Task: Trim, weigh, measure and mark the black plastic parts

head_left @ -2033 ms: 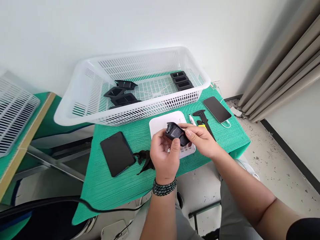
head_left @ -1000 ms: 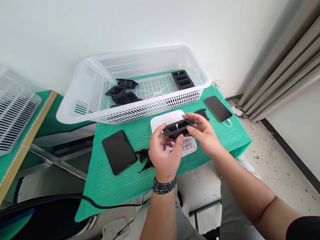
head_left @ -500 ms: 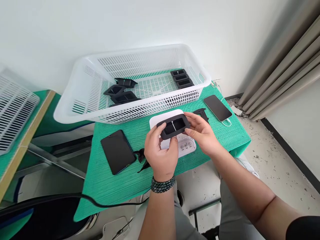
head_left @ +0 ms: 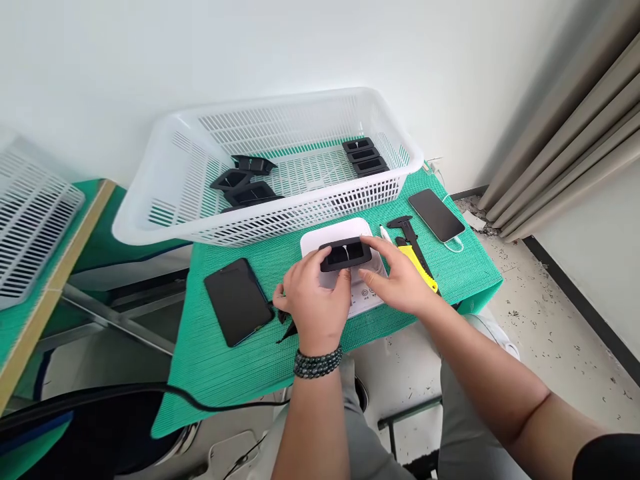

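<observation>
The left hand and the right hand each grip one end of the black part, just past the fingertips. It seems to rest on the white scale. Behind stands the basket.

No legible text. White scale: button marks near its 6 o'clock edge, too small to read.
</observation>
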{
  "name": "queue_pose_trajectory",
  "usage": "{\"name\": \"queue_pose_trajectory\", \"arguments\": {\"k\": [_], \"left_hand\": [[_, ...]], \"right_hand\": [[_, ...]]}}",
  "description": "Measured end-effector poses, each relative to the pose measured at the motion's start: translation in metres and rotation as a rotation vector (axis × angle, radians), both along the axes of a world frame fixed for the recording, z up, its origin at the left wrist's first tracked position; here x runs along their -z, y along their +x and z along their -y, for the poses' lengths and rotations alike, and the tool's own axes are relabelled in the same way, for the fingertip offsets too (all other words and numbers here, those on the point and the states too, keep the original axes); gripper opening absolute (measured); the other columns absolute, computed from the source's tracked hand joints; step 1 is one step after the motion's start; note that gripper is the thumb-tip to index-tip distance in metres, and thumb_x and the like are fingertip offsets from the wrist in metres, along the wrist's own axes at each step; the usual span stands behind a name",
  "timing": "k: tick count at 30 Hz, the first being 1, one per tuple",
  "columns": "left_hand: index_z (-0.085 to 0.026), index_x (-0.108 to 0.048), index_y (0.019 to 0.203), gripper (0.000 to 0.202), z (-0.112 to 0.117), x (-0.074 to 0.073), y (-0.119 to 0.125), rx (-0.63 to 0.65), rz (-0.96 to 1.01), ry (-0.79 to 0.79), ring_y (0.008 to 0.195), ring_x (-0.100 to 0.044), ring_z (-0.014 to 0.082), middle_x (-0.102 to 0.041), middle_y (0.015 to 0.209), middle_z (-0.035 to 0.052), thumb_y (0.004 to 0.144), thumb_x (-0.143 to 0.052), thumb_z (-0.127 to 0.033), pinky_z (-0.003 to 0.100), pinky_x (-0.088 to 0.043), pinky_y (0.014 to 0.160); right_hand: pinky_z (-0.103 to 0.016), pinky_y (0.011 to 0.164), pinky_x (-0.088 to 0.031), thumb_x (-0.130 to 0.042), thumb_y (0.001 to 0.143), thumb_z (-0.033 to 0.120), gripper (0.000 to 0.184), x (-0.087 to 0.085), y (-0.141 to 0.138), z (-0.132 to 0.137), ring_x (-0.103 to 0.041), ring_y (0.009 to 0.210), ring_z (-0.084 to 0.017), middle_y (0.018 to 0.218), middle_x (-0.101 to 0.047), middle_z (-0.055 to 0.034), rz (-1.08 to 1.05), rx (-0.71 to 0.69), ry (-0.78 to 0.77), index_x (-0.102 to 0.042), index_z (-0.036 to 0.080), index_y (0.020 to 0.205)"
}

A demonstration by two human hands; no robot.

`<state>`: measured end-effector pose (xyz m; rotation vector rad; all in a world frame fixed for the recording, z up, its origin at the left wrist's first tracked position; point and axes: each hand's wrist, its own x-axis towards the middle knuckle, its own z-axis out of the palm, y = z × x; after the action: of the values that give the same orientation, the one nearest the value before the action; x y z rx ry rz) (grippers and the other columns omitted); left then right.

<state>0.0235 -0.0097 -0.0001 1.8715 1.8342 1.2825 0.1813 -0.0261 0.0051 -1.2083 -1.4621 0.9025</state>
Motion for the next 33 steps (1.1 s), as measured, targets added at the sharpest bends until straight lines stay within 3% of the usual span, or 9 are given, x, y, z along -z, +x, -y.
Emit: {"name": "queue_pose_trajectory", "arguments": {"k": [3, 6, 10, 14, 20, 28, 33], "left_hand": [[-0.027, -0.075, 0.113, 0.037, -0.002, 0.003, -0.001, -0.002, -0.016, -0.031, 0.122, -0.062, 0.0403, -0.074, 0.126, 0.0099, 0.076, -0.079, -0.023, 0.071, -0.027, 0.117], [-0.027, -0.073, 0.116, 0.042, -0.004, 0.005, -0.004, 0.050, 0.029, -0.005, 0.127, -0.061, 0.0385, -0.072, 0.131, 0.0092, 0.075, -0.079, -0.024, 0.063, -0.035, 0.118], [-0.025, -0.070, 0.122, 0.051, -0.007, 0.004, -0.008, 0.113, 0.123, 0.050, 0.133, -0.059, 0.0333, -0.067, 0.139, 0.0090, 0.073, -0.068, -0.014, 0.054, -0.043, 0.118], [-0.022, -0.072, 0.115, 0.045, -0.010, 0.002, -0.012, 0.018, 0.160, 0.143, 0.129, -0.062, 0.0325, -0.070, 0.130, 0.0093, 0.072, -0.063, -0.011, 0.055, -0.047, 0.116], [-0.020, -0.073, 0.107, 0.045, -0.014, 0.004, -0.017, -0.027, 0.267, 0.169, 0.115, -0.070, 0.0299, -0.075, 0.117, 0.0085, 0.068, -0.057, -0.008, 0.051, -0.055, 0.108], [-0.019, -0.077, 0.098, 0.035, -0.016, 0.009, -0.022, -0.127, 0.310, 0.091, 0.101, -0.074, 0.0310, -0.078, 0.101, 0.0085, 0.071, -0.055, -0.015, 0.049, -0.059, 0.091], [-0.018, -0.077, 0.094, 0.028, -0.016, 0.009, -0.021, -0.122, 0.293, 0.094, 0.098, -0.074, 0.0292, -0.078, 0.098, 0.0087, 0.077, -0.055, -0.019, 0.046, -0.060, 0.089]], "right_hand": [[-0.057, 0.129, -0.030, -0.067, 0.084, 0.025, 0.061, 0.002, -0.001, 0.000, -0.045, 0.150, -0.033, 0.152, -0.060, -0.0098, 0.030, 0.009, -0.034, -0.061, 0.026, 0.145], [-0.054, 0.130, -0.030, -0.064, 0.080, 0.018, 0.066, 0.001, -0.001, 0.000, -0.044, 0.152, -0.031, 0.156, -0.056, -0.0074, 0.014, 0.012, -0.049, -0.060, 0.027, 0.146], [-0.050, 0.129, -0.033, -0.060, 0.075, 0.014, 0.065, 0.002, -0.001, -0.002, -0.046, 0.150, -0.028, 0.154, -0.059, -0.0062, -0.054, 0.098, -0.059, -0.064, 0.026, 0.139], [-0.051, 0.117, -0.046, -0.057, 0.072, 0.015, 0.048, 0.006, 0.000, -0.007, -0.064, 0.129, -0.029, 0.132, -0.072, -0.0064, -0.204, 0.268, -0.110, -0.071, 0.025, 0.117], [-0.044, 0.091, -0.058, -0.054, 0.065, 0.020, 0.033, 0.000, 0.003, -0.011, -0.071, 0.089, -0.022, 0.095, -0.077, -0.0037, -0.437, 0.294, -0.123, -0.069, 0.023, 0.095], [-0.040, 0.081, -0.057, -0.059, 0.068, 0.027, 0.017, -0.007, 0.002, -0.010, -0.069, 0.080, -0.021, 0.082, -0.072, -0.0022, -0.530, 0.310, -0.157, -0.066, 0.023, 0.083], [-0.035, 0.075, -0.056, -0.063, 0.071, 0.029, 0.014, -0.008, 0.001, -0.009, -0.067, 0.074, -0.018, 0.079, -0.071, -0.0011, -0.538, 0.290, -0.182, -0.067, 0.022, 0.081]]}}
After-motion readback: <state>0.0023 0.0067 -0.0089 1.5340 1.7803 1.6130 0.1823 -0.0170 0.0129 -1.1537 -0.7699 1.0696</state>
